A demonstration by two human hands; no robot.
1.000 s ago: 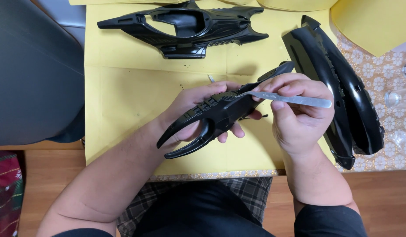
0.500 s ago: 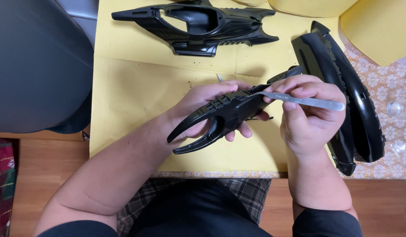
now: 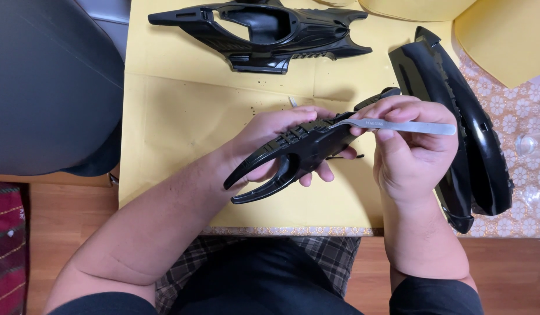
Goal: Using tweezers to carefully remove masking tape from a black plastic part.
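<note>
My left hand [image 3: 275, 137] cradles a glossy black plastic model part [image 3: 293, 153] with two curved prongs that point down-left. My right hand [image 3: 411, 149] pinches a pair of silver tweezers [image 3: 398, 126], whose tips rest on the top edge of that part near its middle. Both hands hover over a yellow paper sheet [image 3: 182, 116] that covers the table.
A larger black model body shell [image 3: 264, 29] lies at the top of the yellow sheet. Two long curved black panels [image 3: 456, 111] lie at the right on a floral tablecloth [image 3: 526, 105]. A dark chair [image 3: 42, 81] stands at the left, above the wooden floor [image 3: 71, 216].
The view has shifted slightly, so everything sits a little lower and to the right. Both hands keep their grip, and the tweezers stay on the part.
</note>
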